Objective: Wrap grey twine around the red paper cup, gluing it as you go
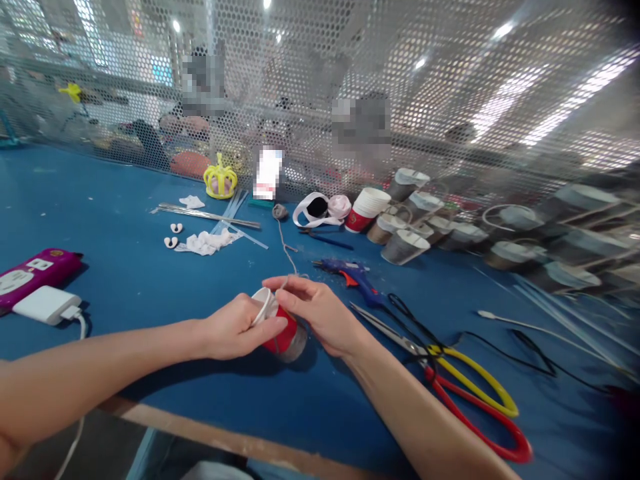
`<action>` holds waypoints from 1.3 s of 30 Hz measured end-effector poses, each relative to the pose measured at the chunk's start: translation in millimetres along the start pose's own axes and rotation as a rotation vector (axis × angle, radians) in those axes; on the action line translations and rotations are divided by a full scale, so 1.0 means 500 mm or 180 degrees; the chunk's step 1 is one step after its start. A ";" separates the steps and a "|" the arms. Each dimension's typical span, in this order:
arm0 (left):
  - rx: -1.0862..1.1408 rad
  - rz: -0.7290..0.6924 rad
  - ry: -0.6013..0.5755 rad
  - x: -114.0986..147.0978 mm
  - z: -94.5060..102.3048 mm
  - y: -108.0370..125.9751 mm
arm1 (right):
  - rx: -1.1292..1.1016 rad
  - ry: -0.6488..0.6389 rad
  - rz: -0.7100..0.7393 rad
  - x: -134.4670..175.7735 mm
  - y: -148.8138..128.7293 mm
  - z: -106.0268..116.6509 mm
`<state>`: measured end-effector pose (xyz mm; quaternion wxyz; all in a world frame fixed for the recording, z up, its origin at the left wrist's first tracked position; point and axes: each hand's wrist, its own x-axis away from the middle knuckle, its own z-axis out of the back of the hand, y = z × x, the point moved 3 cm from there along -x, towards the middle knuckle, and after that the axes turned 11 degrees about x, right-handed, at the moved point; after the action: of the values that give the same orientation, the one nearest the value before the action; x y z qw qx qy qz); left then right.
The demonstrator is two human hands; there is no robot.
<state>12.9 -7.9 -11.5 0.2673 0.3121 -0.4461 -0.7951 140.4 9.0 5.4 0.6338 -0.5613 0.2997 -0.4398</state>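
My left hand (235, 330) is closed around a red paper cup (289, 328), tilted with its white rim toward the upper left. Grey yarn is wound around the cup's far end. Thumb and fingers of my right hand (323, 313) pinch the grey yarn (286, 247) beside the cup's rim. From there the strand runs back across the table to a small yarn ball (280, 212). The fingers partly hide the cup's side and where the yarn meets it.
A hot glue gun (357, 275) and large scissors (425, 357) lie right of my hands, amid black cable. Stacked paper cups (367, 208) and several grey-wrapped cups (405, 247) stand behind. A purple power strip (43, 273) lies left. Perforated mesh (300, 60) closes off the table's back.
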 end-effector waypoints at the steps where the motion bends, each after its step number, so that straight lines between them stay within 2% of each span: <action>1: -0.0020 0.0032 -0.0034 0.000 -0.001 -0.001 | -0.0064 0.0113 0.0056 0.002 -0.002 -0.001; 5: 0.0214 0.0359 -0.0034 0.000 -0.001 -0.007 | 0.0113 0.0492 0.0407 0.012 -0.018 0.002; 10: 0.1270 0.0980 0.0268 -0.006 0.002 -0.019 | 0.0367 0.1036 0.0666 0.026 -0.028 0.028; 17: 0.1987 0.1412 0.0637 -0.012 0.001 -0.027 | 0.0515 0.1301 0.0864 0.034 -0.031 0.057; 22: 0.2076 0.1563 0.0763 -0.014 0.002 -0.026 | 0.0715 0.1531 0.0916 0.038 -0.038 0.066; 28: 0.2242 0.1605 0.0887 -0.014 0.003 -0.041 | 0.0635 0.1534 0.0982 0.044 -0.043 0.063; 34: 0.2067 0.1587 0.0860 -0.012 0.001 -0.042 | 0.0730 0.1574 0.0988 0.046 -0.045 0.060; 39: 0.1636 0.1480 0.0722 -0.009 0.001 -0.028 | 0.0726 0.1558 0.1031 0.040 -0.041 0.062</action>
<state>13.7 2.0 -22.5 0.4015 0.3455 -0.6579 -0.5354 171.5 5.2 33.4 0.6635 -0.3091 0.4776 -0.4859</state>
